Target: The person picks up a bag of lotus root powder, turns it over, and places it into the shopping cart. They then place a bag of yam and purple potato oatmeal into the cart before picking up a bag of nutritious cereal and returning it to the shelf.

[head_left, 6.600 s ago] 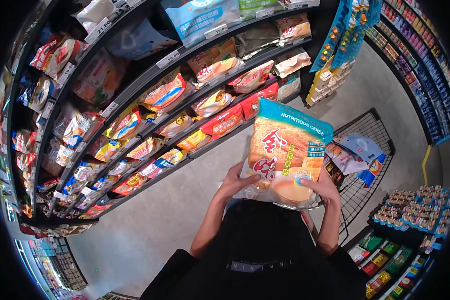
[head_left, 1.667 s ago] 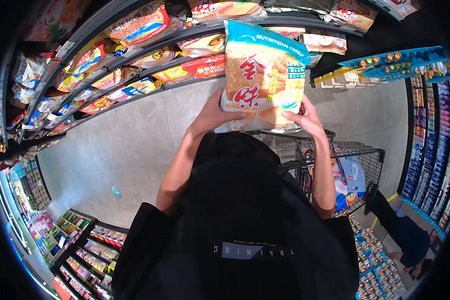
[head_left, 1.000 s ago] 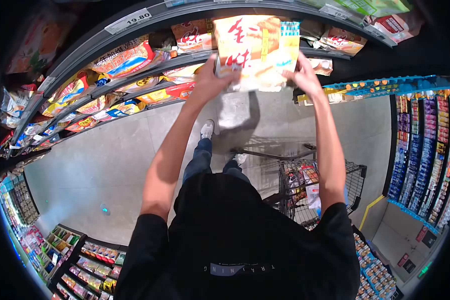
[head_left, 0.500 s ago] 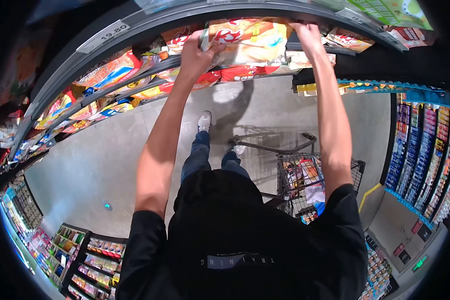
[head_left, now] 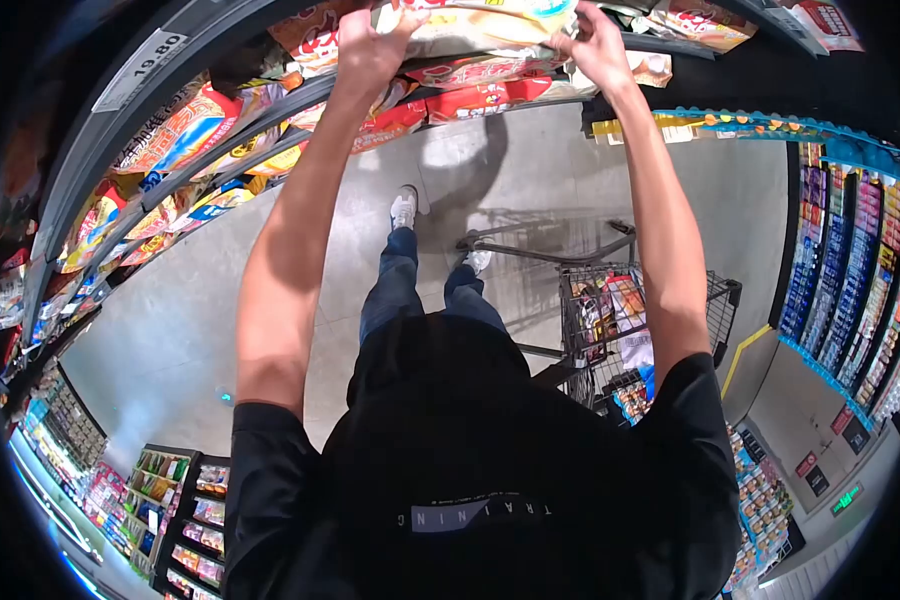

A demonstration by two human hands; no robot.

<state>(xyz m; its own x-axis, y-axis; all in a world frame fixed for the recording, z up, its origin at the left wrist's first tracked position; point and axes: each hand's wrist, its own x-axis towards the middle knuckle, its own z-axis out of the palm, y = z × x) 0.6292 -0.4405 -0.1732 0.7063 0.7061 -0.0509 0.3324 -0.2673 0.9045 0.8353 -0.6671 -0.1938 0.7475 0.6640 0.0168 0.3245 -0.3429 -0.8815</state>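
Note:
A large, shiny plastic food packet (head_left: 490, 28), cream and orange with red lettering, lies at the top between my two hands, at the shelf. My left hand (head_left: 370, 50) is closed on its left end, thumb across the front. At the other end, my right hand (head_left: 597, 52) grips the packet's right edge between thumb and fingers. Similar packets (head_left: 305, 32) stand to the left of my left hand. Just below the held packet are red packets (head_left: 485, 98) on a lower shelf. The far side of the held packet is cut off by the frame.
A wire shopping cart (head_left: 595, 300) with goods in it stands below my right arm. Shelf edges with a price label (head_left: 142, 70) curve along the left. A rack of small packages (head_left: 840, 270) is on the right. My feet are on the grey floor (head_left: 270, 260).
The packet and both hands have shifted up in the view, and the packet now shows at a flatter angle. My right hand's thumb and fingers now show at its edge.

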